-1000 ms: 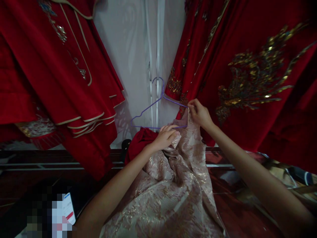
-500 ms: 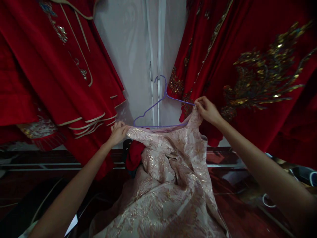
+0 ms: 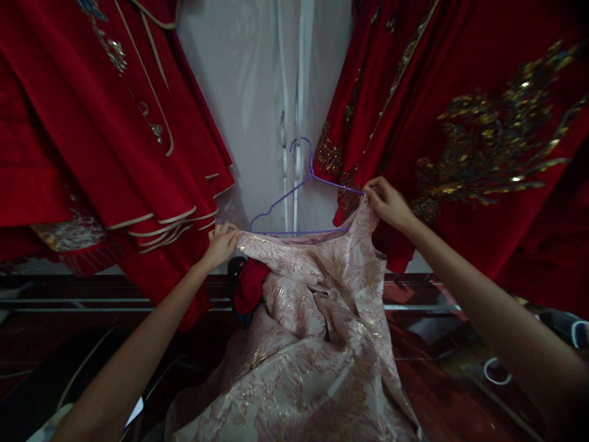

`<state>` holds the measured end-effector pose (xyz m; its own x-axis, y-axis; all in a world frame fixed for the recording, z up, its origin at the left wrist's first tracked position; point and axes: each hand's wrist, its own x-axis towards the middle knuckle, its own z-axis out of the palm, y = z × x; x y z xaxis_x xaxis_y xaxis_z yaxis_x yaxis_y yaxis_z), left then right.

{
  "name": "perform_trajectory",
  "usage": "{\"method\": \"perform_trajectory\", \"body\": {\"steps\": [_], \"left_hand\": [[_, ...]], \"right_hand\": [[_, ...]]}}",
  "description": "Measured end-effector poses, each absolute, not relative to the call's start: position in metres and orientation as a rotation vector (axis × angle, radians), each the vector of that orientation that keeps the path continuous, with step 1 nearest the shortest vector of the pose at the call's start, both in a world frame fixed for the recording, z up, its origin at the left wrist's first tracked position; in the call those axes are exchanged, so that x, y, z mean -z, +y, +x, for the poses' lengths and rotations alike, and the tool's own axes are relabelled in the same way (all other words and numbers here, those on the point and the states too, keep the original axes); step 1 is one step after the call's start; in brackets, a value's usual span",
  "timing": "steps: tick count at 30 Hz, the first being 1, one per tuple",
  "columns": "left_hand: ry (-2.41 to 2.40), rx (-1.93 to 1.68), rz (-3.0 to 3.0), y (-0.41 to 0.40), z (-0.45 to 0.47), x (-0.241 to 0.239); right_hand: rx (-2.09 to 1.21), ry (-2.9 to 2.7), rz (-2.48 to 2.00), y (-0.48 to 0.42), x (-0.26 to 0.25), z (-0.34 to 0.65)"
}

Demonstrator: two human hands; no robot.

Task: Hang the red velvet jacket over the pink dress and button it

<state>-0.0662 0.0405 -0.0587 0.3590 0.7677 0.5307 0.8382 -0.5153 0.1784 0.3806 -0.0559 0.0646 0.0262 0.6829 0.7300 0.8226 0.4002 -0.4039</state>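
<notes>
A pale pink brocade garment (image 3: 317,331) hangs down the middle, its top edge stretched along a purple wire hanger (image 3: 299,196). My left hand (image 3: 221,244) is closed on the garment's left shoulder near the hanger's left end. My right hand (image 3: 386,202) pinches the right shoulder together with the hanger's right arm. The hanger's hook points up in front of a white wall.
Red velvet robes with cream piping (image 3: 105,135) hang at the left. Red robes with gold embroidery (image 3: 469,141) hang at the right. A bundle of red cloth (image 3: 251,285) sits behind the pink garment. A dark glossy surface (image 3: 437,344) lies below.
My left hand moved left from the garment's middle to its left shoulder and spread the top edge along the hanger. The right hand and hanger rose slightly.
</notes>
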Motion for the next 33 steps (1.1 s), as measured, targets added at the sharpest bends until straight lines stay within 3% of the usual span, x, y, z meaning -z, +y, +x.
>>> {"method": "perform_trajectory", "body": {"steps": [11, 18, 23, 33], "left_hand": [[-1.204, 0.825, -2.548, 0.049, 0.009, -0.024], [-1.441, 0.685, -2.516, 0.057, -0.044, 0.031], [-1.508, 0.955, -2.712, 0.077, -0.055, 0.072], [-1.516, 1.083, -2.738, 0.086, -0.049, 0.063]], "right_hand": [[0.239, -1.728, -1.395, -0.057, -0.071, 0.383], [0.244, -1.741, -1.404, -0.056, -0.071, 0.386], [0.236, -1.755, -1.411, -0.054, -0.07, 0.386], [0.204, -1.773, -1.383, -0.053, -0.07, 0.388]]}}
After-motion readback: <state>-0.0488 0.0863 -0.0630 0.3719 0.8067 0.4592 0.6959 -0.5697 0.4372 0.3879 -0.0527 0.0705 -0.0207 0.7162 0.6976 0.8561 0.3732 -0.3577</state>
